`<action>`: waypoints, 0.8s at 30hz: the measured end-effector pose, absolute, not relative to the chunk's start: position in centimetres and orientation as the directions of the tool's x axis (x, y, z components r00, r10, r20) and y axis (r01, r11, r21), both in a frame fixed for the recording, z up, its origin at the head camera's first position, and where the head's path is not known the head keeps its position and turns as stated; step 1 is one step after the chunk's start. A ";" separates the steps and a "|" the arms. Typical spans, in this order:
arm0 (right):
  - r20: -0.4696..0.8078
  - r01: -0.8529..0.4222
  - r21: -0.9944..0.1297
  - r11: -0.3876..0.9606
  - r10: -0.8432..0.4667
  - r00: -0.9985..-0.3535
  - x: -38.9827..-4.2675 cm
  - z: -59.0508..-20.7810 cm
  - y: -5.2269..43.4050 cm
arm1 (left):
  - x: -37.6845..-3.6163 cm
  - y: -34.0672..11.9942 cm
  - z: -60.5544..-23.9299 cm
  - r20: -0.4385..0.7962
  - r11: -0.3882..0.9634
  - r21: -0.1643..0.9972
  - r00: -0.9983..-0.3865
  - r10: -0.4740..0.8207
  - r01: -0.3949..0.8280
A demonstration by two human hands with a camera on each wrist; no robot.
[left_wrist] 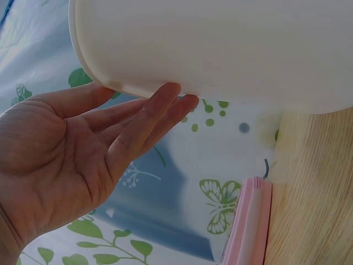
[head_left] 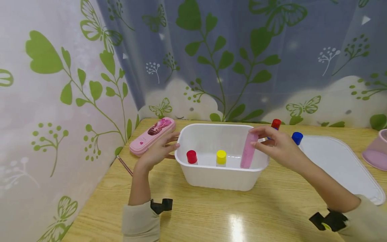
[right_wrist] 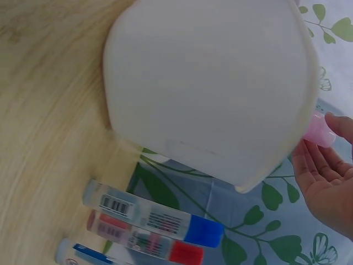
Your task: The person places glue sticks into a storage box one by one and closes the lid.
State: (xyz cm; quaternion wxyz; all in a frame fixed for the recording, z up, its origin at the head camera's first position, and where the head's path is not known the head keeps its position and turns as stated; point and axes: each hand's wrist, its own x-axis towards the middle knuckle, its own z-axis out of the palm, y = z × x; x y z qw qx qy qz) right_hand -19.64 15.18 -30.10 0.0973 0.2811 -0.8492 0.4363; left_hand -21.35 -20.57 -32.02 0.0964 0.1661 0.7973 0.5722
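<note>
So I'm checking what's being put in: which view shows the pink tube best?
The head view: the pink tube stands whole in the white tub, held by the right hand. Right wrist shows only its tip; left wrist, nothing.

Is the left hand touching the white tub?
Touching. In the left wrist view the straight fingertips of the left hand press against the white tub under its rim; the head view agrees.

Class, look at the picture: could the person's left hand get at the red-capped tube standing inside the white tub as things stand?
Probably yes. The left hand rests open against the white tub on its outer wall, right by the red-capped tube. The tub is open-topped and nothing covers the tube; the hand need only clear the rim.
</note>
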 end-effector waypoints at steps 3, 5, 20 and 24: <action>0.390 -0.553 -0.683 0.477 -0.402 -0.828 -19.8 -30.8 15.0 | -21.4 -20.6 -32.0 0.040 0.284 0.946 -0.924 0.379 0.157; 0.376 -0.546 -0.682 0.486 -0.408 -0.832 -19.8 -31.2 14.9 | -21.4 -20.6 -32.0 0.039 0.286 0.945 -0.925 0.377 0.156; 0.340 -0.574 -0.626 0.528 -0.477 -0.810 -20.1 -32.6 14.6 | -21.3 -20.5 -32.0 0.036 0.289 0.945 -0.929 0.370 0.151; 0.340 -0.586 -0.598 0.547 -0.489 -0.803 -20.2 -32.7 14.5 | -21.3 -20.5 -32.0 0.036 0.289 0.945 -0.928 0.371 0.152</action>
